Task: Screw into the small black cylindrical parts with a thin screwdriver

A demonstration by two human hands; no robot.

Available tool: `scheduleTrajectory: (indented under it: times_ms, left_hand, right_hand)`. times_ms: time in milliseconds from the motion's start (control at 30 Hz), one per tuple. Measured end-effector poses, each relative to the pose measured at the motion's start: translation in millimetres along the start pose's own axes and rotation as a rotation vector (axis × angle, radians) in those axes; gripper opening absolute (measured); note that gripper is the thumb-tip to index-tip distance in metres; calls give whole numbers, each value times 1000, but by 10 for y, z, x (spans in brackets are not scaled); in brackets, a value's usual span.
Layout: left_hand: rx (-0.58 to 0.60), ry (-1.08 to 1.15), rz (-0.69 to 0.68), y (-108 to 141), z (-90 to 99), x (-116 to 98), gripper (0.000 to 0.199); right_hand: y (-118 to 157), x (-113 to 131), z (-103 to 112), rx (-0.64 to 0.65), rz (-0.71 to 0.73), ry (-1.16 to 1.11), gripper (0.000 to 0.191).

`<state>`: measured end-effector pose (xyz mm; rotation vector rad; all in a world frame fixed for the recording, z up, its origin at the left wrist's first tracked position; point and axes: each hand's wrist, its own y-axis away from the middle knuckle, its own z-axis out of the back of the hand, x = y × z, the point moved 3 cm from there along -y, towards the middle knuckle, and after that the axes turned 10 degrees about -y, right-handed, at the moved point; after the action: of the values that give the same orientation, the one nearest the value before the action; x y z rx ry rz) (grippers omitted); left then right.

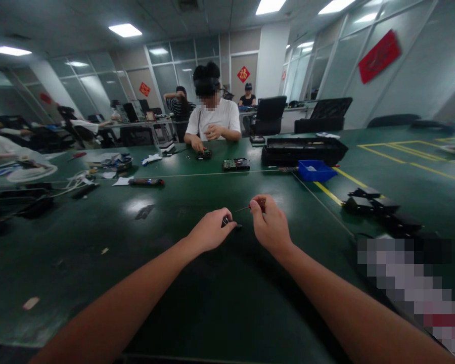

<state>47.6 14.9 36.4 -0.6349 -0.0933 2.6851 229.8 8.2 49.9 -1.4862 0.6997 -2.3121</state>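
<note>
Above the green table (197,303), my left hand (211,230) pinches a small black part (226,221) between thumb and fingers. A dark end of it pokes out past the thumb, and most of it is covered by the hand. My right hand (272,225) is closed around a thin screwdriver (243,209) with a reddish handle, mostly hidden in the fingers. Its slim shaft points left toward the black part. A short gap separates the two hands, and I cannot tell whether the tip touches the part.
Across the table a person in a white shirt (222,119) handles a dark device (203,153). A hard drive (236,164), a long black tray (305,151) and a blue bin (316,172) stand ahead. Black blocks (382,206) lie right; a dark cylindrical tool (146,182) lies left.
</note>
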Motion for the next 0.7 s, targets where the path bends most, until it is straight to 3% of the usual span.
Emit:
scheduleTrajectory:
  times_ms: [167, 333, 500, 700]
  left_hand:
    - [83, -288, -84, -95, -172, -115, 35]
    - [68, -391, -111, -200, -236, -131, 26]
    - [9, -32, -41, -270, -40, 121, 23]
    - [-54, 768, 393, -187, 316, 788, 26]
  right_hand:
    - [8, 0, 3, -10, 9, -2, 19]
    - [3, -25, 5, -8, 12, -8, 20]
    - [1, -3, 17, 2, -1, -3, 19]
    - [4, -10, 10, 25, -13, -4, 20]
